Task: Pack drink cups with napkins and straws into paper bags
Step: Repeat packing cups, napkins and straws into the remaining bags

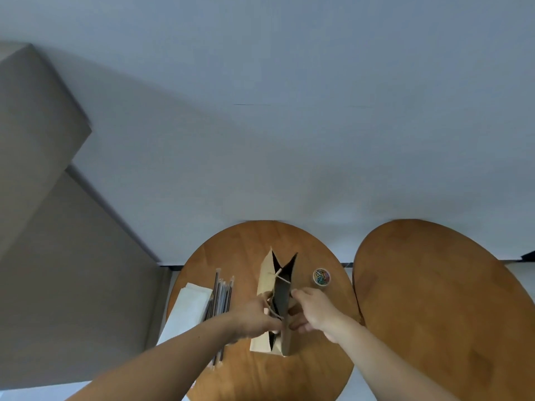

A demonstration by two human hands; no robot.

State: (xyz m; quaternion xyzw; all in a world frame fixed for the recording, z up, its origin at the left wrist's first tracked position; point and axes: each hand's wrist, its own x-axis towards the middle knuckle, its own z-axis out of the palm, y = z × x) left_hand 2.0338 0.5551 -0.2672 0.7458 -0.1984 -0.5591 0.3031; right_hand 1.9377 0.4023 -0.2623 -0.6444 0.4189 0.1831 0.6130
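Note:
A brown paper bag [265,280] with twine handles stands upright on the left round wooden table [246,244], its mouth partly spread and dark inside. My left hand [254,316] pinches the bag's near left rim by a handle. My right hand [311,309] grips the right rim, with its fingers curled over the edge. Left of the bag lie several wrapped straws [221,296] and a stack of white napkins [189,308]. I see no drink cup.
A small round tub of coloured paper clips [321,276] sits right of the bag. A second round wooden table [434,299] stands to the right, with a narrow gap between the two. A pale wall is close behind, and a grey cabinet [58,227] rises at the left.

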